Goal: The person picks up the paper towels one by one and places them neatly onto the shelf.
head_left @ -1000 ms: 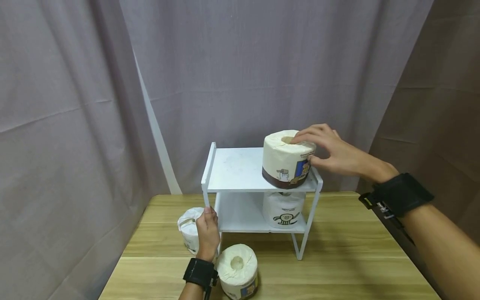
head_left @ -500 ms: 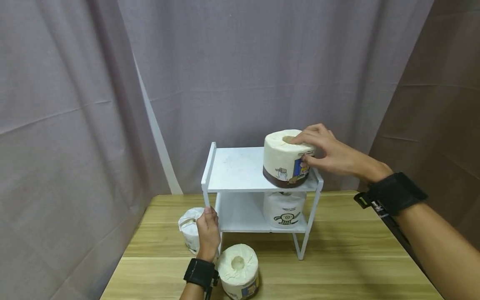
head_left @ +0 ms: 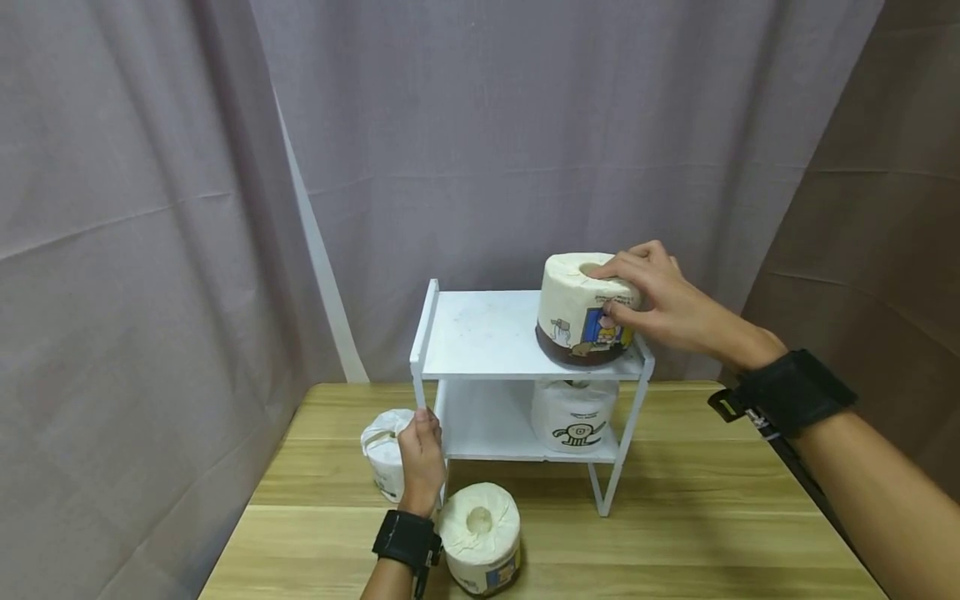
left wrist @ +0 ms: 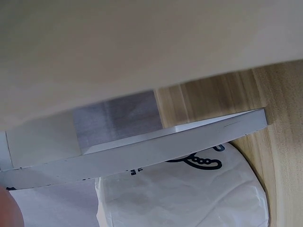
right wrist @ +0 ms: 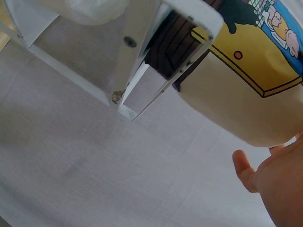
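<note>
A cream toilet paper roll (head_left: 573,312) with a brown base band and a cartoon print stands on the right end of the white two-tier rack's upper shelf (head_left: 480,333). My right hand (head_left: 660,300) grips this roll, fingertips at its core hole and thumb against the side. Part of the same roll fills the upper right of the right wrist view. With my left hand (head_left: 422,458) I hold the rack's front left leg. Below, on the lower shelf, sits a white toilet paper roll (head_left: 573,417) with a striped cartoon figure.
Another cream roll (head_left: 480,537) stands on the wooden table (head_left: 712,517) in front of the rack, close to my left wrist. A white roll (head_left: 384,454) lies left of the rack, partly behind my left hand. Grey curtains (head_left: 525,125) hang behind the table.
The upper roll has turned slightly, its blue picture now facing more to the front, and has shifted a little back and right. My left hand stays on the leg.
</note>
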The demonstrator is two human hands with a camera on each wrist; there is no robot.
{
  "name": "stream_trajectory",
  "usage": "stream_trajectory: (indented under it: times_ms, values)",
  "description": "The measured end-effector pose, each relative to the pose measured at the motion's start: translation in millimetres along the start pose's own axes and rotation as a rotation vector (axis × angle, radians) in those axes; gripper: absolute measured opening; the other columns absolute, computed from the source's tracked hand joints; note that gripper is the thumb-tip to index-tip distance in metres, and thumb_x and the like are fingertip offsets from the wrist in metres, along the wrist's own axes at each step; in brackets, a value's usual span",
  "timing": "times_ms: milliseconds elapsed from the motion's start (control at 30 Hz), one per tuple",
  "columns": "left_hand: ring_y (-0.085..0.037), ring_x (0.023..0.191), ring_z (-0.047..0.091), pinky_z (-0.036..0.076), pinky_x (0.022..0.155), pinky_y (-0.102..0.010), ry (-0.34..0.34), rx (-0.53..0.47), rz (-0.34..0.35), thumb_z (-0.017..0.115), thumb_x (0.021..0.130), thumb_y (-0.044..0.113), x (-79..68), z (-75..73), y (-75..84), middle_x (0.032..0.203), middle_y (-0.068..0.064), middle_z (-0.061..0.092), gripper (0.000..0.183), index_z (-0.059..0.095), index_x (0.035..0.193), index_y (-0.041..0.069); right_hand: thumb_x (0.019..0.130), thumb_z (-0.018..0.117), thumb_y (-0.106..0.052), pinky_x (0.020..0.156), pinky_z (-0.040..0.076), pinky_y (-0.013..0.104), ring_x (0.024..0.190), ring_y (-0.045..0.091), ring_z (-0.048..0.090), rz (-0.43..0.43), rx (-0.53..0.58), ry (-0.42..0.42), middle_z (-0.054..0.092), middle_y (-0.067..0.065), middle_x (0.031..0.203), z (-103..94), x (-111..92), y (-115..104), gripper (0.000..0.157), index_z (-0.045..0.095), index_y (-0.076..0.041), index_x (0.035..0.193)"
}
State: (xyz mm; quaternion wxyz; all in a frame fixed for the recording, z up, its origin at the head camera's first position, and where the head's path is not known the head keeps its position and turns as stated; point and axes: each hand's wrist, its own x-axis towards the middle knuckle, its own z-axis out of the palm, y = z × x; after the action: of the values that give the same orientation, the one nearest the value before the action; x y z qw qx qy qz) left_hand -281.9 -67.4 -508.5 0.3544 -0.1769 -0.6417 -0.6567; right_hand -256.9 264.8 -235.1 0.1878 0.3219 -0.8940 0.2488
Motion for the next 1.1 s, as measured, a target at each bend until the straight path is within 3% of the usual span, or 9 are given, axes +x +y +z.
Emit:
stream_trajectory:
  times_ms: [300, 667, 1100]
  values:
    - [-0.003, 0.049, 0.026, 0.020, 0.042, -0.024, 0.021, 0.017, 0.004, 0.033, 0.114, 0.005, 0.1, -3.1, 2.3, 0.058, 0.008, 0.030, 0.049, 0.039, 0.066, 0.002, 0.093, 0.075, -0.008, 0.095, 0.023, 0.058, 0.122, 0.037, 0.038, -0.036, -0.042, 0.023, 0.066, 0.016, 0.134, 5.8, 5, -9, 0.043, 0.066, -0.006, 0.136]
    - [-0.001, 0.051, 0.027, 0.021, 0.043, -0.022, 0.019, 0.029, 0.013, 0.031, 0.115, 0.004, -1.6, -12.2, 5.2, 0.060, 0.009, 0.030, 0.047, 0.040, 0.069, 0.001, 0.097, 0.073, -0.011, 0.101, 0.022, 0.063, 0.131, 0.039, 0.033, 0.026, -0.029, 0.001, 0.062, 0.016, 0.140, 14.3, 1, -19, 0.049, 0.061, -0.007, 0.144]
    - [-0.002, 0.049, 0.028, 0.022, 0.041, -0.024, 0.006, 0.040, 0.016, 0.030, 0.116, 0.007, 0.6, -17.0, 4.3, 0.059, 0.010, 0.031, 0.048, 0.040, 0.069, 0.000, 0.095, 0.076, -0.008, 0.094, 0.023, 0.060, 0.127, 0.042, 0.035, -0.022, -0.077, 0.058, 0.063, 0.017, 0.136, 24.8, 4, -19, 0.050, 0.061, -0.003, 0.143]
